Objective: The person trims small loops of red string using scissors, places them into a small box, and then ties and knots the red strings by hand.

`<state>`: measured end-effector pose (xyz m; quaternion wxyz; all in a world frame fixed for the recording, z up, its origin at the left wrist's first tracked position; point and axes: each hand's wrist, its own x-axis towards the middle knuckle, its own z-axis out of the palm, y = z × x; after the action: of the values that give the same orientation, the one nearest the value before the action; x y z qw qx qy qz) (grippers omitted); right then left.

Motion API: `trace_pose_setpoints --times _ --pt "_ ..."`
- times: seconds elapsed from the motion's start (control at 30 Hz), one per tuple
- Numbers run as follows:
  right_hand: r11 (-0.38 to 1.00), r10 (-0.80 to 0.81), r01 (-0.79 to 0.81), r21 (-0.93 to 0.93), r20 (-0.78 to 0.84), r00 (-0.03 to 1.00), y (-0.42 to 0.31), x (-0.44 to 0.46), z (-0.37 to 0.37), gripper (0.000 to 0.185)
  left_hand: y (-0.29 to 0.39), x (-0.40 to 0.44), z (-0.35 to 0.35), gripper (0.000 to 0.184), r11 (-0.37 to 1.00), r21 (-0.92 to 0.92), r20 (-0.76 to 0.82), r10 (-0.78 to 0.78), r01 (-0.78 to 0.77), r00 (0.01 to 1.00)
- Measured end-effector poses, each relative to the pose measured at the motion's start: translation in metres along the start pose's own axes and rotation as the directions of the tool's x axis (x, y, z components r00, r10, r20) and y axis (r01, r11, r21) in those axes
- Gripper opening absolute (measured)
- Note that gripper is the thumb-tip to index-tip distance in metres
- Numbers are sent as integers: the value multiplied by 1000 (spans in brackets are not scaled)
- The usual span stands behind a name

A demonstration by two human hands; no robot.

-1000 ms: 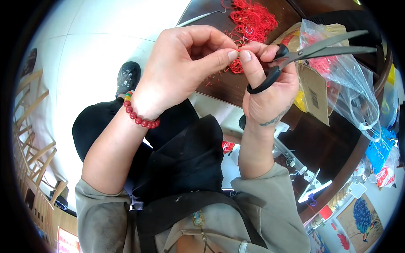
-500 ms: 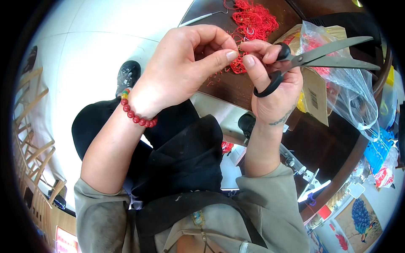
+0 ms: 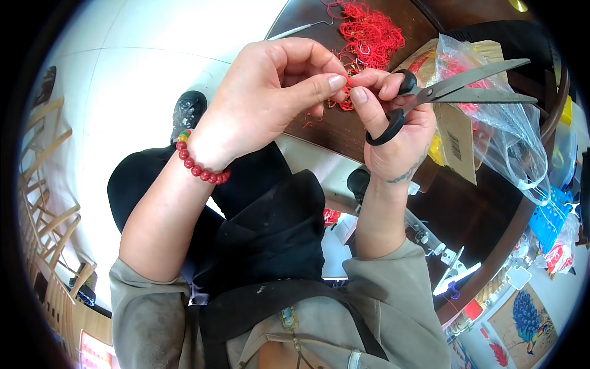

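Red cord (image 3: 350, 81) between both hands' fingers (image 3: 327, 58)

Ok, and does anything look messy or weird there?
A little. The red cord lies in a tangled heap on the dark table, with tiny red scraps scattered near the edge. Also, the scissors sit open in the right hand but cut nothing, which looks odd. Nothing looks clearly broken.
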<state>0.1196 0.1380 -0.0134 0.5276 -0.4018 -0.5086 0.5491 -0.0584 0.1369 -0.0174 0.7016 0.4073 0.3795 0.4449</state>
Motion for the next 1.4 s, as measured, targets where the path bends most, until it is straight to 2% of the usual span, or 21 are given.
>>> trace_pose_setpoints --times 0.3,0.47,0.6,0.7,0.8,0.87,0.9,1.17,1.3,1.4 --pt "1000 -15 15 -11 -14 1000 -2 1 2 27 -4 -1 -3 17 993 110 -33 56 -52 998" --pt "999 -54 54 6 0 999 4 2 2 28 -3 -2 -1 17 994 109 -36 4 0 999" --pt "998 32 -28 63 -48 998 1 1 2 27 1 0 1 15 995 101 -102 23 -13 995" --pt "987 65 -55 152 -60 996 4 1 1 26 -4 2 1 15 987 124 -139 122 -105 983" --pt "974 84 -68 215 -65 994 7 -1 3 26 4 1 10 14 996 42 -128 87 -82 988" --pt "970 93 -74 231 -75 993 6 -2 6 26 -2 2 7 15 988 125 -76 105 -95 991" --pt "971 97 -79 224 -70 993 6 -3 5 26 -5 2 5 15 981 165 -50 113 -103 992" --pt "966 56 -48 253 -21 998 8 4 -5 27 -4 4 4 14 985 153 -18 86 -83 996" --pt "968 6 -32 247 103 995 12 9 -11 28 -4 4 4 15 990 134 8 51 -52 999" --pt "959 -9 -30 280 137 991 14 9 -12 30 -3 4 5 16 991 127 3 33 -33 999"
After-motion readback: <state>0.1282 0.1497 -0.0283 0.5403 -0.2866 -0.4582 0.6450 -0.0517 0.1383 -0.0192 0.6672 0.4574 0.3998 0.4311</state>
